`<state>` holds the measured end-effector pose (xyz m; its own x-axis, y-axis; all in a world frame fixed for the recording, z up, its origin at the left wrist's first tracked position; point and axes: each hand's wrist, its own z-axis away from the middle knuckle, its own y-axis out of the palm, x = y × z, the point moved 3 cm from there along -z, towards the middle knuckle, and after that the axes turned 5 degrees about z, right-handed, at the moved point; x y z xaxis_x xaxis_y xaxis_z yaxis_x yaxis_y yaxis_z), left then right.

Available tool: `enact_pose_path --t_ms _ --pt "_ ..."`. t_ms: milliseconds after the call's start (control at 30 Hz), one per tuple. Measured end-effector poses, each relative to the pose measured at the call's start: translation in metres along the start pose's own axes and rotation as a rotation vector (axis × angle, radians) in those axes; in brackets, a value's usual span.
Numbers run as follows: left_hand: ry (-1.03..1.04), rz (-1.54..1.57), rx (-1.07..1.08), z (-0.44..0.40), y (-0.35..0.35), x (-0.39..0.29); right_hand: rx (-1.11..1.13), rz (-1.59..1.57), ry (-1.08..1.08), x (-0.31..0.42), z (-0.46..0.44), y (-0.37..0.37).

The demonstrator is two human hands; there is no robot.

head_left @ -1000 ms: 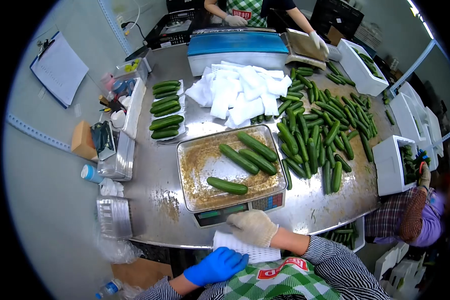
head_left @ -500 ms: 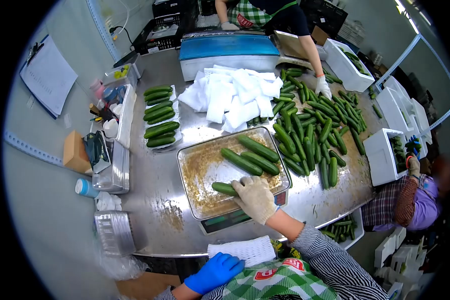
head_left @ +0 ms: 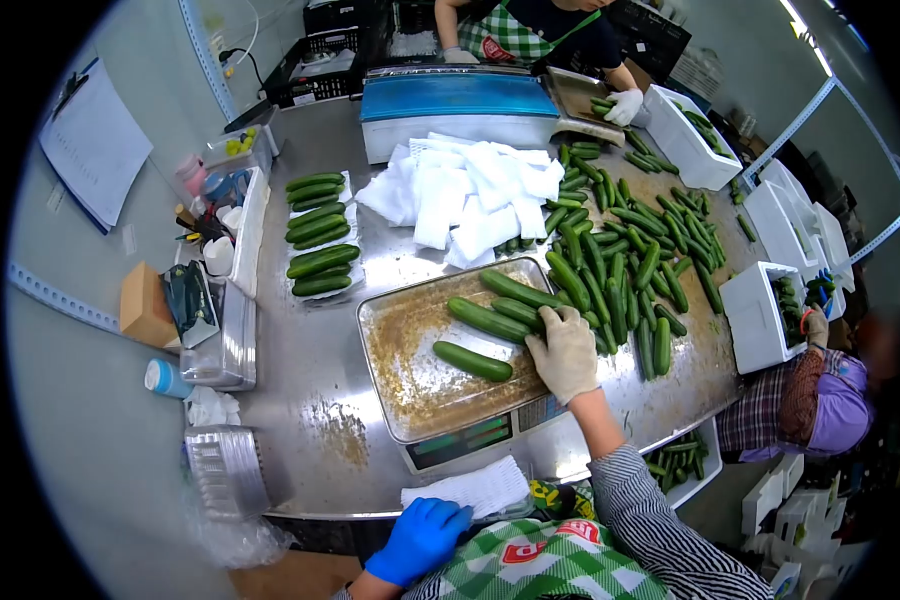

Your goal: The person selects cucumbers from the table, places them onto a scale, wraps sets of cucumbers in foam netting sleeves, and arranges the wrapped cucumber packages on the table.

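Altogether, four cucumbers [head_left: 472, 361] on one tray [head_left: 395, 405], right hand [head_left: 565, 358] on one, left hand [head_left: 420, 540] on one net [head_left: 485, 487], each grip's closure unclear

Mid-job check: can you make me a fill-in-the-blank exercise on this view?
1. The left hand is gloved in the colour ____.
2. The tray bears ____ cucumbers.
3. Of left and right, the hand nearer these cucumbers is the ____ one.
4. The clipboard hangs on the ____.

Missing words: blue; four; right; wall.
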<state>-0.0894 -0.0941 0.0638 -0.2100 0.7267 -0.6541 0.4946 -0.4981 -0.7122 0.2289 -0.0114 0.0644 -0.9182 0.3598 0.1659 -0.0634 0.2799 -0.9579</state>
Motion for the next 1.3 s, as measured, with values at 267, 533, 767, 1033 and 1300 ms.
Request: enact_pose_path --t_ms 267,533,767,1033,1300 --pt "0.002 -0.006 -0.031 -0.006 0.003 -0.005 0.155 -0.261 -0.09 -0.015 -0.005 0.012" --pt "-0.021 -0.08 -0.081 -0.003 -0.004 -0.011 0.351 -0.011 -0.178 0.045 -0.02 0.03" --pt "-0.14 -0.185 -0.187 0.012 -0.017 0.0 0.459 0.089 -0.293 0.069 0.009 0.001" --pt "-0.041 -0.497 -0.28 -0.047 -0.049 0.046 0.413 0.036 -0.254 0.061 -0.004 0.004" --pt "0.09 -0.509 -0.207 -0.101 0.008 0.104 0.417 -0.739 -0.302 0.025 -0.021 -0.023"
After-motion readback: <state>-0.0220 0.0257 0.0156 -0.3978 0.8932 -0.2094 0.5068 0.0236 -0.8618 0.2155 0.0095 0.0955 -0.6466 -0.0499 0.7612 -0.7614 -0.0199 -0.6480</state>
